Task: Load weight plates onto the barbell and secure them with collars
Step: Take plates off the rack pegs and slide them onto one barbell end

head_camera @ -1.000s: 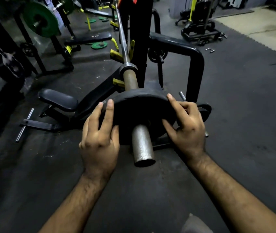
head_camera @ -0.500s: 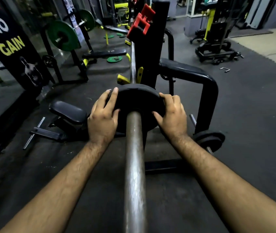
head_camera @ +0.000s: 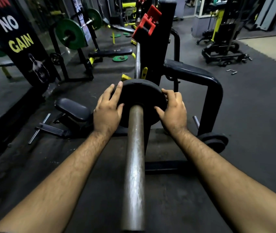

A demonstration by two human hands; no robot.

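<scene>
plate [head_camera: 142, 96] back face hidden, can't see past the fingertips [head_camera: 119, 86] | barbell sleeve [head_camera: 134, 165] near end cut off at bottom edge | both forearms cropped too | banner [head_camera: 16, 39] top word chopped

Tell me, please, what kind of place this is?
Most likely a gym: a barbell carries a black weight plate, green plates sit on another rack, and a padded bench stands behind.
</scene>
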